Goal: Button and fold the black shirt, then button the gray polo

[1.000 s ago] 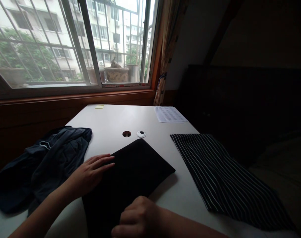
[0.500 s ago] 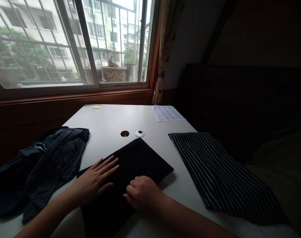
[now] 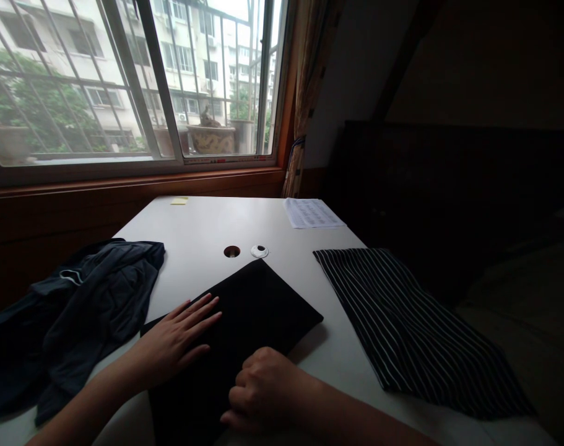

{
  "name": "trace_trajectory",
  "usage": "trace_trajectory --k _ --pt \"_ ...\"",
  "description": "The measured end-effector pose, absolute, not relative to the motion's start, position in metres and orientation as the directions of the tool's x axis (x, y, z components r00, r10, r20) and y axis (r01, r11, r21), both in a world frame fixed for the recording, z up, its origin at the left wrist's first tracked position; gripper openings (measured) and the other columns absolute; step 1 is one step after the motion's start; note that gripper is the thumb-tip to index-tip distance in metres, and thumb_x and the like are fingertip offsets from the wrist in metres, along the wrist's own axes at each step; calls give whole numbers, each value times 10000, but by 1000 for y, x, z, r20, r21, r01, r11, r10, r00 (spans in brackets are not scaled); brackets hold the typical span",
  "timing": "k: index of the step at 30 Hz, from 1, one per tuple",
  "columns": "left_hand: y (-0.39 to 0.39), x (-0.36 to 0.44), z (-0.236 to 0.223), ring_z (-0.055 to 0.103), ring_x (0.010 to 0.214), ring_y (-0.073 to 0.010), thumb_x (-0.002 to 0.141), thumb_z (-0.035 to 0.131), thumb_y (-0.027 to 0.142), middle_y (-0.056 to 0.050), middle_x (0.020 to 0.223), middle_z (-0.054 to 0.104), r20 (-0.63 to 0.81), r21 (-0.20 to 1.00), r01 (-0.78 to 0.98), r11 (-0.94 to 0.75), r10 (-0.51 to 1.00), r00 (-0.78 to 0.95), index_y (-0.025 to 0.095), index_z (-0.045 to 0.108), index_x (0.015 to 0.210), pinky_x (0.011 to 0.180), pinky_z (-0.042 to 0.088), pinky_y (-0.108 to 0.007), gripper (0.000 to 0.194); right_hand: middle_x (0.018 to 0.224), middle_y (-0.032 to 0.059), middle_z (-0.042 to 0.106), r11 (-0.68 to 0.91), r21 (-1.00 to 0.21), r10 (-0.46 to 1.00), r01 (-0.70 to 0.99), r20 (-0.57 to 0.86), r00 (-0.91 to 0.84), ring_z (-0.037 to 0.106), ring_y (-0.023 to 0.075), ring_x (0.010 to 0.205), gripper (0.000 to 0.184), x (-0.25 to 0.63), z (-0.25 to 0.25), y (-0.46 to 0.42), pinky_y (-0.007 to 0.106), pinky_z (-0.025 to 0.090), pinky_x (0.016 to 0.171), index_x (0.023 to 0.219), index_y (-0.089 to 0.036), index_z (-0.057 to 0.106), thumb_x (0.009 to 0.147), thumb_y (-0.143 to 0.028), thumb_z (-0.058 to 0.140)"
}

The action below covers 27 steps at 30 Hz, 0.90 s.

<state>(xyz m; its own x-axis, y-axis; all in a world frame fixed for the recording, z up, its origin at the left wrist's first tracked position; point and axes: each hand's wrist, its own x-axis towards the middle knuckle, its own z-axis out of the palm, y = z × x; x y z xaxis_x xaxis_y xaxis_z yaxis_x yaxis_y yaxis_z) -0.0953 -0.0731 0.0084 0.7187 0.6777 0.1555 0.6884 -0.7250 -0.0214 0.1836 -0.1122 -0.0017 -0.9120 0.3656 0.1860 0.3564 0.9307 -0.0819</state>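
Note:
A flat black piece of folded cloth lies slantwise on the white table, its far corner pointing toward the window. My left hand rests flat on its left side, fingers stretched out and slightly apart. Over the near right part of the cloth is my right hand, curled closed with the knuckles up. The inside of that hand is hidden, so whether it pinches anything cannot be seen. The near end of the cloth runs out of view at the bottom.
A crumpled dark grey garment lies on the table at left. On the right, a black-and-white striped cloth hangs past the edge. Papers, a yellow note, a cable hole and its round cover are farther back.
My right hand has slid a little toward me over the black cloth, staying closed. My left hand stays flat in the same place on it. The view has shifted slightly.

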Motion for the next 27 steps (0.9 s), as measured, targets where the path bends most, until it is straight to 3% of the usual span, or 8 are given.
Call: trace_trajectory --k 10,13,16,19,21,24,27 --pt "-72 -97 6 320 1499 -262 1011 523 485 0 1653 267 216 2 669 -744 653 726 365 268 1579 1221 336 -444 634 685 0 732 944 -126 321 305 136 -937 672 165 619 496 186 -1 -112 288 338 520 757 -215 674 946 -645 514" --pt "-72 -98 5 326 1496 -270 1013 520 483 -7 1657 250 210 -4 670 -743 654 727 366 263 1580 1217 338 -458 634 682 -7 722 936 -170 332 307 138 -933 658 148 617 454 193 22 -113 281 344 517 725 -211 660 968 -572 530" --pt "-72 -98 4 329 1493 -283 1013 514 491 -12 1660 236 188 -24 677 -735 662 725 369 255 1582 1206 354 -473 636 729 3 712 892 -216 439 397 204 -875 656 153 677 342 215 57 -108 288 438 605 754 -206 658 991 -425 545" --pt "-71 -99 5 328 1494 -281 1009 520 495 -2 1656 248 189 -6 673 -739 660 727 380 264 1578 1208 356 -467 635 930 32 731 743 -309 668 594 274 -692 678 169 866 268 261 85 -89 307 525 788 976 -220 697 1040 -302 450" --pt "-70 -99 5 324 1495 -280 1008 519 500 2 1656 250 181 -2 671 -742 659 730 384 262 1577 1208 356 -472 635 1192 71 703 619 -322 781 716 342 -522 645 198 1118 315 306 89 -69 374 505 997 1220 -232 651 1058 -319 395" --pt "-70 -99 5 321 1496 -286 1014 504 505 -5 1658 243 160 -29 672 -740 660 734 378 249 1582 1200 366 -486 636 1526 125 490 403 -223 885 888 344 -315 424 268 1430 514 380 68 -40 474 340 1193 1486 -196 461 1056 -445 333" --pt "-70 -99 4 334 1492 -281 1017 496 507 -6 1654 253 172 -30 672 -740 658 733 378 251 1581 1196 373 -478 629 1612 172 355 166 -102 970 981 196 -144 300 346 1498 699 428 26 -29 539 285 1209 1545 -134 387 1008 -578 339"
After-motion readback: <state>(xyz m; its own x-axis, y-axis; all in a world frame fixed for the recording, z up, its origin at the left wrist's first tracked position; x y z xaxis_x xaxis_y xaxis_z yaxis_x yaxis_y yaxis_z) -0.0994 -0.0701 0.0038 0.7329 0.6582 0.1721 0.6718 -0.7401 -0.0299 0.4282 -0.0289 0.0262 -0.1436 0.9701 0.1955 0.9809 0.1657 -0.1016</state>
